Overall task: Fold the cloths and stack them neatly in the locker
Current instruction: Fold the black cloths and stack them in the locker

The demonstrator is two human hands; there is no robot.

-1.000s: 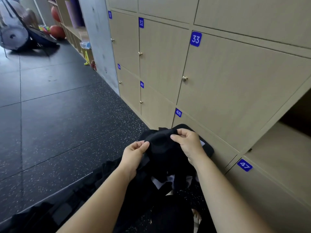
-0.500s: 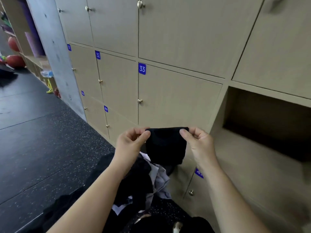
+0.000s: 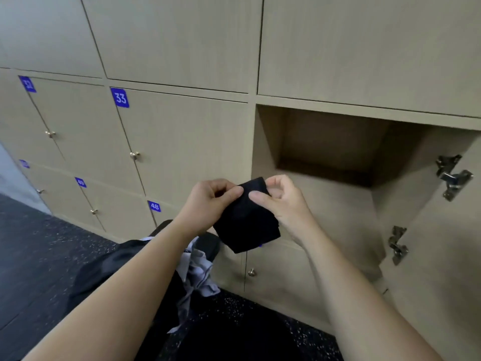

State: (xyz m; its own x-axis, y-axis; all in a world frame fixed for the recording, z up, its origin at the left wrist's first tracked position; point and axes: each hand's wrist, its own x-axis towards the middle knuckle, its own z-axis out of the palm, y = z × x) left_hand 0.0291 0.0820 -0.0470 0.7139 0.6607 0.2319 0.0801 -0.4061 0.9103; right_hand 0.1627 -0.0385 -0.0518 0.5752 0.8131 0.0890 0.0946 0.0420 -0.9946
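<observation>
A small black cloth (image 3: 247, 225), folded into a narrow hanging piece, is held up in front of the lockers. My left hand (image 3: 208, 204) pinches its upper left edge and my right hand (image 3: 282, 201) pinches its upper right edge, thumbs nearly meeting. Just behind and to the right is the open locker (image 3: 335, 204), a bare wooden compartment with nothing visible inside. Below my left forearm lies a pile of cloths (image 3: 195, 272), grey and black, on my lap.
The open locker's door (image 3: 442, 256) stands out at the right with metal hinges (image 3: 453, 175). Closed lockers 33 (image 3: 120, 97) and 48 (image 3: 154, 206) with brass knobs are to the left. Dark speckled floor (image 3: 39, 251) stretches left and below.
The view swung right, bringing the open locker to the centre. My hands drew closer together, so the black cloth went from spread wide to a narrower fold, held nearer the locker opening.
</observation>
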